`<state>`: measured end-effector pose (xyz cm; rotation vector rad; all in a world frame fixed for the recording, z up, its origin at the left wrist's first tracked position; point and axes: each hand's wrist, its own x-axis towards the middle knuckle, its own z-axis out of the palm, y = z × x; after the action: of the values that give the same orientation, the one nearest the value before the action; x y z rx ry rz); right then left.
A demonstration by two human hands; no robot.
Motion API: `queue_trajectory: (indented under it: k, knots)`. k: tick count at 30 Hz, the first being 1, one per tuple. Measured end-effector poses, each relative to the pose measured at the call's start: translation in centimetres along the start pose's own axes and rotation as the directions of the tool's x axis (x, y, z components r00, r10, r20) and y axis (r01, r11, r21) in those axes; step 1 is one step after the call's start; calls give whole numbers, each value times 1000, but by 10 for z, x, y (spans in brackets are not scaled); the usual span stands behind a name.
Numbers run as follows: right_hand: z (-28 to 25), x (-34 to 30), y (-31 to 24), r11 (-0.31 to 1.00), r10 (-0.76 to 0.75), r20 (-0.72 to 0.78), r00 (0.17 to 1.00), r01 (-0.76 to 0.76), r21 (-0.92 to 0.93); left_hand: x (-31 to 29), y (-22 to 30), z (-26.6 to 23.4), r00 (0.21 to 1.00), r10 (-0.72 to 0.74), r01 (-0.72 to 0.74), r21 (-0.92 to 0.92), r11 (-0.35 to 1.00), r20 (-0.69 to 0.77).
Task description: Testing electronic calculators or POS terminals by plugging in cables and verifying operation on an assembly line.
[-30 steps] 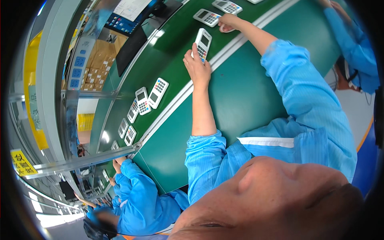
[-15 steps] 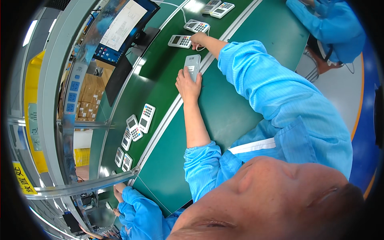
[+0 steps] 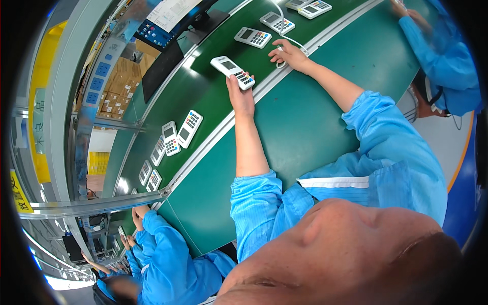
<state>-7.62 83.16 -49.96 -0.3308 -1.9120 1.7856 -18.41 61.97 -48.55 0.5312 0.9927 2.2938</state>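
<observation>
My left hand (image 3: pixel 240 97) holds a white card payment terminal (image 3: pixel 230 69) up over the green bench, its keypad and small screen facing up. My right hand (image 3: pixel 291 56) is just to the right of it, fingers partly spread, with a white cable (image 3: pixel 288 37) looping around and its end between the fingers. Beyond my right hand, another terminal (image 3: pixel 252 37) lies on the bench. One more terminal (image 3: pixel 277 22) sits behind it, with the cable crossing over it.
Two terminals (image 3: pixel 314 9) lie at the far end. Several more (image 3: pixel 190 129) rest to the left along the bench. A monitor (image 3: pixel 168 25) stands behind, near a metal frame post. Co-workers in blue sit at right (image 3: pixel 447 66) and lower left (image 3: pixel 173 259).
My left hand has lifted the terminal off the bench and turned it from its back to keypad up. My right hand has drawn back from the other terminal with the cable.
</observation>
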Motion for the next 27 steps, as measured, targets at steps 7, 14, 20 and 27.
queue_trajectory:
  k: [7, 14, 20, 27]
  knots:
    - [20, -17, -20, 1000, -13, 129, 992, 17, -25, 1, 10, -12, 991, -87, 53, -288, 956, -106]
    - [65, -41, -27, 955, 149, 434, 888, -244, 171, 11, 6, -11, 995, -99, 86, -380, 921, -15]
    - [72, -43, -27, 929, 182, 538, 823, -324, 180, 14, -2, -9, 990, -89, 50, -321, 946, -109]
    - [67, -38, -28, 907, 284, 552, 784, -407, 111, 17, -7, -3, 994, -62, 29, -352, 935, -85]
